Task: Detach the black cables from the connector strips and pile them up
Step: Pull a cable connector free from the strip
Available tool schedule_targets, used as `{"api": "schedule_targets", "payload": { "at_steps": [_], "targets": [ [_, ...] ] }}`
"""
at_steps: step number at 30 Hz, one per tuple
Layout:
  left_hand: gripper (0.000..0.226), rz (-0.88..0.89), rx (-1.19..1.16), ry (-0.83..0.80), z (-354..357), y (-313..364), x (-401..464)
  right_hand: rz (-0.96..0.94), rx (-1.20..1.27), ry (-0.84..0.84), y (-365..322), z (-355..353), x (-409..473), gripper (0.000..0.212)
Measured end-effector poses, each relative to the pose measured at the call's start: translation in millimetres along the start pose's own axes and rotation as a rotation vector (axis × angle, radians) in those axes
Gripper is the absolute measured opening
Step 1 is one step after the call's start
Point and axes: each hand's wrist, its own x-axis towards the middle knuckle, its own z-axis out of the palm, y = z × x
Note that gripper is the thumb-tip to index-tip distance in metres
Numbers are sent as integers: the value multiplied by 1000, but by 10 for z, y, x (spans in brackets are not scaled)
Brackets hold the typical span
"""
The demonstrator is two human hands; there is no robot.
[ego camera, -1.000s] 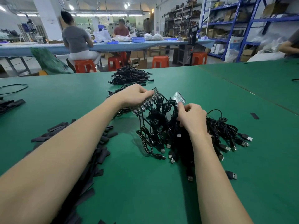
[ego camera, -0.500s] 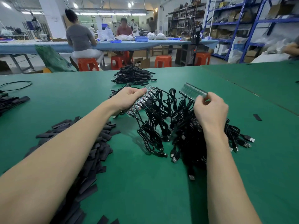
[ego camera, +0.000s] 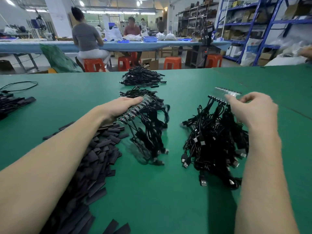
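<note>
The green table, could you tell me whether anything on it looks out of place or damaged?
Nothing stands out. Each hand, left hand and right hand, grips a connector strip with black cables hanging; black sleeve pieces lie heaped loosely near the left arm.

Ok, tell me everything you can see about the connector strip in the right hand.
The strip is a narrow, pale, translucent-looking bar, blurred, lifted above the green table and slanting down to the right. The right hand pinches its near end. A row of black plugs lines its lower edge, and their black cables hang in a tangled bundle, the USB ends reaching the table.
</note>
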Motion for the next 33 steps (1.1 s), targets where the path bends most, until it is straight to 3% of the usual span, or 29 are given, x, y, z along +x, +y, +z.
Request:
{"api": "schedule_targets", "payload": {
  "at_steps": [4,10,12,15,18,20,24,29,33],
  "targets": [
    [87,14,125,-189,85,221,-82,17,-23,-28,-93,96,-37,44],
    [91,23,383,-411,170,404,-217,-148,18,-107,-249,280,-160,23],
    [82,31,428,-392,189,435,-280,-206,45,-196,-301,366,-212,19],
    [46,157,297,-202,251,402,-357,-236,91,-426,-343,519,-320,21],
    [32,220,126,-63,358,291,-449,-228,132,-656,-330,685,-433,27],
    [29,253,69,-10,387,217,-515,-228,204,-719,-320,788,-494,29],
    [33,223,41,-48,283,122,-662,-228,358,-804,-327,930,-588,21],
    [23,163,-94,-102,248,34,-713,-84,479,-935,-338,1037,-659,16],
    [16,169,-183,-117,309,97,-662,17,536,-967,-309,1100,-668,31]
  ]
}}
